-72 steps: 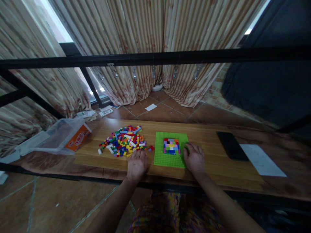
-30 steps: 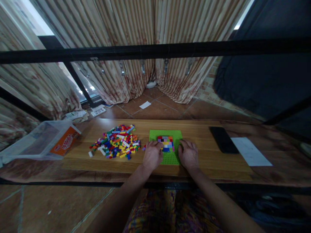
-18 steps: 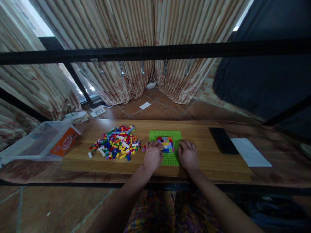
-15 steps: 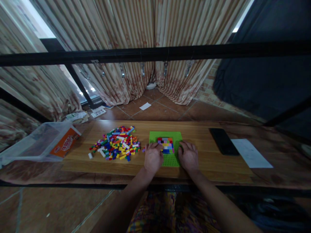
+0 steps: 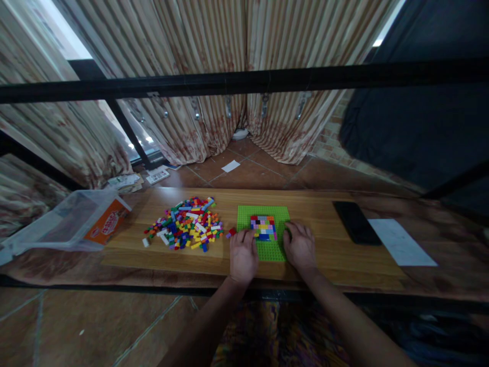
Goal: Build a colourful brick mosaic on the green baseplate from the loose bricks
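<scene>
A green baseplate (image 5: 263, 250) lies on the wooden table, with a small patch of mixed-colour bricks (image 5: 263, 227) pressed onto its far half. My left hand (image 5: 243, 255) lies flat at the plate's near left corner, fingers stretched forward and holding nothing. My right hand (image 5: 300, 247) rests on the plate's right edge with its fingers apart and slightly curled, fingertips on the green. A loose pile of small coloured bricks (image 5: 185, 229) lies left of the plate. One red brick (image 5: 231, 232) sits just beyond my left fingertips.
A clear plastic box with an orange label (image 5: 76, 221) lies tipped at the table's left end. A black phone (image 5: 355, 222) and a white sheet (image 5: 401, 242) lie to the right. A black metal bar (image 5: 244, 81) crosses above, with curtains and tiled floor behind.
My left hand went from beside the brick pile to the built patch, then drew back to the plate's near left corner. My right hand stayed at the plate's right edge.
</scene>
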The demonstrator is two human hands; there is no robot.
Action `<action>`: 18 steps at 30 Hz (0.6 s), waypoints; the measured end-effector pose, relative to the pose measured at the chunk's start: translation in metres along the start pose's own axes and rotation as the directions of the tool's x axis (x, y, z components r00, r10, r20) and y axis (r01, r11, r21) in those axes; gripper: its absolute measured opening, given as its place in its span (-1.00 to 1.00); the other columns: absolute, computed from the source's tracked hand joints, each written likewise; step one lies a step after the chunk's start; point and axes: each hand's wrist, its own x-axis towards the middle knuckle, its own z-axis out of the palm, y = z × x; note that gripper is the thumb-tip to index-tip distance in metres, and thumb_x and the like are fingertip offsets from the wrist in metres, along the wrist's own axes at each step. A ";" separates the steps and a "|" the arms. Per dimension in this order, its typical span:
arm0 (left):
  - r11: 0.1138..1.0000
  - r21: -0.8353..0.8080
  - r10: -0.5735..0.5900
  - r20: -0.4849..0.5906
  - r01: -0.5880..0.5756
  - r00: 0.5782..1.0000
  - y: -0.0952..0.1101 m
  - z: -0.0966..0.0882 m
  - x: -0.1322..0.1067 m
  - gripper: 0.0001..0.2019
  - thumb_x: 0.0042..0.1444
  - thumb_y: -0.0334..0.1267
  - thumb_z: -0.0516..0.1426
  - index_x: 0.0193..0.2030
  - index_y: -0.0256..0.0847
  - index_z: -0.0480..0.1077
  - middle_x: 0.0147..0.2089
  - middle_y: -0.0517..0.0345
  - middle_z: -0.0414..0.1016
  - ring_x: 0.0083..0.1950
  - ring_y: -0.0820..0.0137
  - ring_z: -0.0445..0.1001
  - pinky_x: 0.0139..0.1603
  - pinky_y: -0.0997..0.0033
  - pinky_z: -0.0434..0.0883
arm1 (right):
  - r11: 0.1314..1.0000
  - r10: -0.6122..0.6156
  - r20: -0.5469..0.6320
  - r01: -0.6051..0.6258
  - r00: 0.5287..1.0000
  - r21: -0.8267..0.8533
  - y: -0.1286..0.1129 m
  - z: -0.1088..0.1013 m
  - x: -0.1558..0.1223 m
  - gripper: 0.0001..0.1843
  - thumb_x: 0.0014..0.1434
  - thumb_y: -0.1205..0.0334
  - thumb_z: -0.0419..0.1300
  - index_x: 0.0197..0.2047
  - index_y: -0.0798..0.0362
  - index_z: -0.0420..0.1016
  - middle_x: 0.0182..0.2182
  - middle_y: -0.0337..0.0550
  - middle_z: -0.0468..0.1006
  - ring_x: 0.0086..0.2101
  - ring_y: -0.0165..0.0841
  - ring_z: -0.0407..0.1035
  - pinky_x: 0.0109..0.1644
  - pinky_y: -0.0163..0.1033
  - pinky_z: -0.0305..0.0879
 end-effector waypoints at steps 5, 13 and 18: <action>0.991 0.116 0.057 0.044 -0.062 0.997 0.001 -0.002 -0.016 -0.56 0.18 -0.38 0.01 0.21 -0.14 0.30 0.15 -0.10 0.33 0.12 0.18 0.31 0.14 0.09 0.30 | 1.000 0.001 -0.006 -0.001 1.000 0.002 0.000 0.000 0.000 -0.65 0.22 0.26 0.00 -0.01 0.08 0.50 -0.02 0.03 0.52 -0.03 -0.13 0.27 0.07 -0.01 0.15; 0.959 0.278 0.008 0.159 -0.053 0.987 0.008 -0.003 -0.016 -0.55 0.21 -0.31 -0.03 0.25 -0.10 0.28 0.25 -0.08 0.29 0.12 0.13 0.30 0.18 -0.03 0.23 | 1.000 0.000 0.011 0.000 1.000 -0.011 0.001 0.000 -0.001 -0.65 0.24 0.24 -0.01 0.00 0.08 0.48 0.00 0.00 0.51 -0.02 -0.15 0.27 0.08 -0.05 0.14; 0.963 0.268 -0.030 0.199 -0.025 0.980 0.010 -0.004 -0.016 -0.54 0.19 -0.29 -0.01 0.25 -0.11 0.27 0.25 -0.13 0.28 0.16 0.07 0.27 0.25 -0.18 0.09 | 1.000 -0.002 0.009 0.002 1.000 -0.001 0.003 0.001 -0.002 -0.64 0.24 0.23 -0.02 0.01 0.08 0.48 0.01 0.01 0.51 -0.03 -0.14 0.27 0.06 -0.04 0.16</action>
